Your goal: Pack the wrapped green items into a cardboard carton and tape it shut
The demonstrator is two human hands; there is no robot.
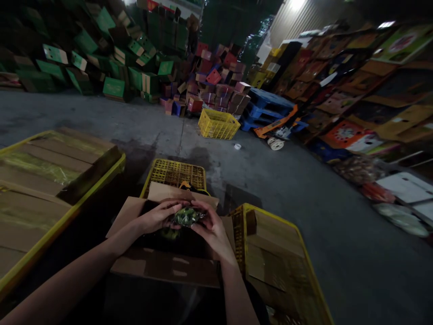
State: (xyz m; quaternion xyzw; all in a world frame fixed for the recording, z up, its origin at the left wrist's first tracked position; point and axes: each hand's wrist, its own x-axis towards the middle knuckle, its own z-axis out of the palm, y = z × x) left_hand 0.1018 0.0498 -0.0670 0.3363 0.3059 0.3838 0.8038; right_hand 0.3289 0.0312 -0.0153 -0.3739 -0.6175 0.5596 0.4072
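Fingers of the left hand [156,218] and right hand [213,228] cover parts of the bag [192,217], whose green contents [184,216], perhaps several pieces, are too blurred to name. Most of the inside of the box [165,265] is lost in darkness. Its rear flap [163,191] hides part of the far crate [179,168]. The left crate [84,201] runs off the left edge, the right crate [239,230] off the bottom.

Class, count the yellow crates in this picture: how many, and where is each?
4: one crate left of the open box, one behind it, one to its right, one farther off near the blue pallets. Others may be hidden.
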